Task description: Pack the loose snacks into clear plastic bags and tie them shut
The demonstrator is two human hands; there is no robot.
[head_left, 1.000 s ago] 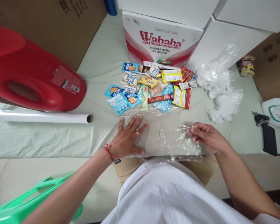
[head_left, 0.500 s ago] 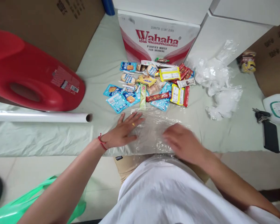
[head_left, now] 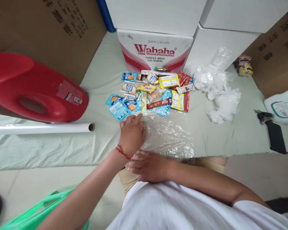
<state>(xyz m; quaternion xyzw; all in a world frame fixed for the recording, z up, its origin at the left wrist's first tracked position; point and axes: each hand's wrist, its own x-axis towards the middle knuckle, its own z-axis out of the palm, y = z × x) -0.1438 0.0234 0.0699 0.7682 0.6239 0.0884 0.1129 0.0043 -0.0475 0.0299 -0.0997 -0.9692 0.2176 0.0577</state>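
Observation:
A clear plastic bag lies spread flat on the green cloth, reaching the table's front edge. My left hand, with a red string at the wrist, rests palm down on the bag's left side, fingers bent and closed at its upper left corner; the thumb is hidden. My right hand crosses just below the left wrist at the table edge, its fingers stretched to the left and slightly apart, over the bag's lower left part. Packaged snacks lie heaped just beyond the bag, including a green stick packet and a red packet.
A Wahaha carton stands behind the snacks. Crumpled clear bags lie to the right, with keys and a black case farther over. A red jug and a white roll occupy the left. A green bag hangs below.
My right hand has swept left and toward me, from the bag's right side to beneath my left wrist. My left hand's spread fingers have bent and closed at the bag's upper left.

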